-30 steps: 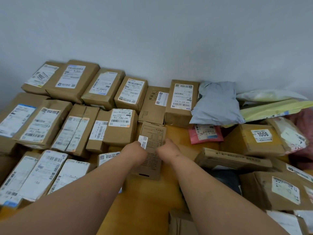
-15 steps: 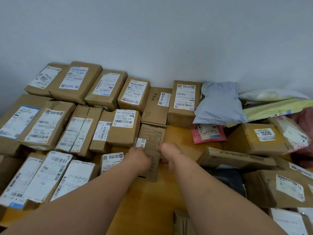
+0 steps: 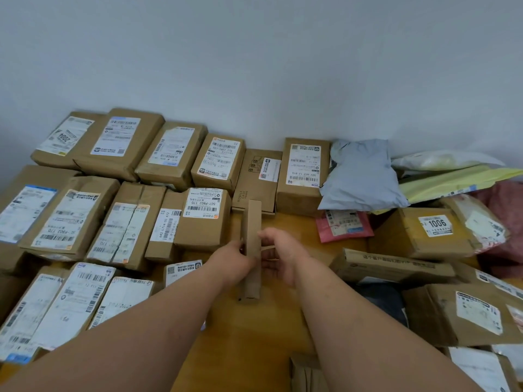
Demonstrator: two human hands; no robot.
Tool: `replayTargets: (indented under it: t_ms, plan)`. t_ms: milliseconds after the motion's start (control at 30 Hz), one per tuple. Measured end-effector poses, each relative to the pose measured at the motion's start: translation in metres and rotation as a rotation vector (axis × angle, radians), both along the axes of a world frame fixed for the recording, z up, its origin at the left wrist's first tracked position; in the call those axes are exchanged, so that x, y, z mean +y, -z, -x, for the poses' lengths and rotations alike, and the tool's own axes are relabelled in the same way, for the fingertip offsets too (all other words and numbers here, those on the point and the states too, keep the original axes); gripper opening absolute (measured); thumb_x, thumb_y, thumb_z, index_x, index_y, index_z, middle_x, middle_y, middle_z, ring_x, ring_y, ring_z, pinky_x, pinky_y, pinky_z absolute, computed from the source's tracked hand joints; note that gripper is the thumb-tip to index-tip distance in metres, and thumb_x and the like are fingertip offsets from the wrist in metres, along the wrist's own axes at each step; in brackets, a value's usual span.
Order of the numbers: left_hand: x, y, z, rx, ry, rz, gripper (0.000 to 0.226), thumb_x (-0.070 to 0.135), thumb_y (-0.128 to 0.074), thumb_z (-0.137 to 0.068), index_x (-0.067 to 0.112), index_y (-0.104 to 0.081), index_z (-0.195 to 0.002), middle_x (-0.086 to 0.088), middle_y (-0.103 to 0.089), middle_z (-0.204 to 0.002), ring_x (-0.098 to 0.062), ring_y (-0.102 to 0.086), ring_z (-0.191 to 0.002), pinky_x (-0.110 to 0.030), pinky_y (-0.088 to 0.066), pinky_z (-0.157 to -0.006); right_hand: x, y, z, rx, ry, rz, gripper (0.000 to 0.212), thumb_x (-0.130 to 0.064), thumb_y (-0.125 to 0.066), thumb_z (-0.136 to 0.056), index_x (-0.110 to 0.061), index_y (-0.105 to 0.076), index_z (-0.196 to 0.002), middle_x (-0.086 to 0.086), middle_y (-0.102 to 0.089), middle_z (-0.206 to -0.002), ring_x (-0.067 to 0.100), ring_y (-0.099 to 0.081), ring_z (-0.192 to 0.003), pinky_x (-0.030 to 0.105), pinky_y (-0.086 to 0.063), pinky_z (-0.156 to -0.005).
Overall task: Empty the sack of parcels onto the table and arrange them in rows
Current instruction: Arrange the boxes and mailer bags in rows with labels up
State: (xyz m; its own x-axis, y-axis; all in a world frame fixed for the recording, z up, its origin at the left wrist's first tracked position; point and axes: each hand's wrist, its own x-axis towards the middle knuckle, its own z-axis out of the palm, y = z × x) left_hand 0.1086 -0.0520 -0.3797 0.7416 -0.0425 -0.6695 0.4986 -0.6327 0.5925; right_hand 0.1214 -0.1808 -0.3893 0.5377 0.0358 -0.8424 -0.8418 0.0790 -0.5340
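Note:
A flat brown cardboard parcel stands on its narrow edge in the middle of the wooden table. My left hand grips its left face and my right hand holds its right face. To the left, brown labelled parcels lie in rows; the closest is a box with a white label just left of the held parcel. A small labelled parcel lies under my left forearm. The sack itself does not show.
Behind the held parcel lie a flat brown box and a taller box against the wall. At right is a loose pile: grey bag, yellow bag, pink mailer, box marked 1006, long carton.
The flat parcel lay face up under both hands; it has been tipped up onto its edge, and its label no longer shows. The camera has shifted slightly.

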Motion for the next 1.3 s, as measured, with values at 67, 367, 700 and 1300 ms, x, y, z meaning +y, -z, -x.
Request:
replayTargets:
  t_ms: [67,367,700,1300]
  plan:
    - [0.000,-0.003,-0.003,-0.071,-0.012,-0.040,0.064,0.021,-0.059,-0.094,0.022,-0.030,-0.151,-0.006,-0.058,-0.133,-0.026,-0.057,-0.118,-0.042,-0.049,-0.100,0.000,-0.003,-0.001,-0.005,-0.017,-0.013,0.018,-0.029,-0.054,-0.092,-0.013,-0.062,-0.090,0.007,-0.056,-0.073,0.022,-0.057,-0.070,0.029,-0.047,-0.060]
    - [0.009,-0.020,-0.007,-0.133,0.247,-0.142,0.083,0.019,-0.050,-0.099,0.036,0.009,-0.155,-0.011,-0.059,-0.127,-0.021,-0.062,-0.100,-0.033,-0.054,-0.087,0.002,0.002,0.010,0.026,-0.100,0.084,0.016,-0.024,-0.061,-0.091,-0.009,-0.064,-0.096,0.006,-0.057,-0.074,0.020,-0.058,-0.061,0.026,-0.045,-0.051]
    - [0.012,-0.017,-0.001,-0.242,0.386,-0.184,0.076,0.020,-0.052,-0.099,0.032,-0.005,-0.156,-0.004,-0.044,-0.149,-0.021,-0.055,-0.124,-0.036,-0.052,-0.100,0.000,0.017,0.018,0.023,-0.275,0.295,0.060,-0.049,-0.065,-0.085,-0.018,-0.044,-0.132,0.006,-0.054,-0.119,0.027,-0.053,-0.109,0.039,-0.048,-0.085]
    - [0.013,-0.006,-0.001,-0.170,0.567,-0.571,0.073,0.010,-0.065,-0.087,0.024,-0.028,-0.148,-0.005,-0.057,-0.125,-0.019,-0.062,-0.106,-0.032,-0.056,-0.086,0.011,0.027,0.019,-0.028,-0.162,0.304,0.048,-0.014,-0.060,-0.090,-0.016,-0.039,-0.133,0.008,-0.061,-0.122,0.023,-0.060,-0.103,0.031,-0.051,-0.074]
